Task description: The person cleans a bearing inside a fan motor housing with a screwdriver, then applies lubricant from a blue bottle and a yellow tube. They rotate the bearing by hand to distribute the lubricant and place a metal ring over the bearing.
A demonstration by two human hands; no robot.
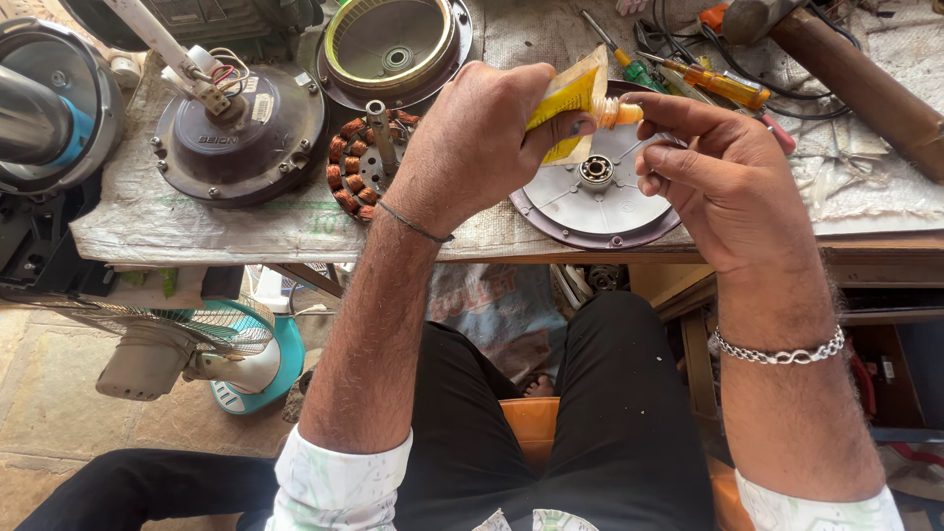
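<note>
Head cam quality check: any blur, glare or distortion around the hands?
Head view: even daylight, soft shadows; left hand and right hand sharp on the crumpled yellow squeeze tube; mild sheen on the round grey metal motor cover; wide-angle bend at the edges.

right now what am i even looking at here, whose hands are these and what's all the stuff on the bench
This is one picture from a camera on a person's head, looking down at their own lap and hands. The left hand holds a yellow tube; the right hand pinches its orange nozzle. Below them on the workbench lies a round metal motor cover with a bearing at its centre. Nearby are a copper-wound coil, a dark motor housing, and screwdrivers. A small fan sits on the floor.
</note>
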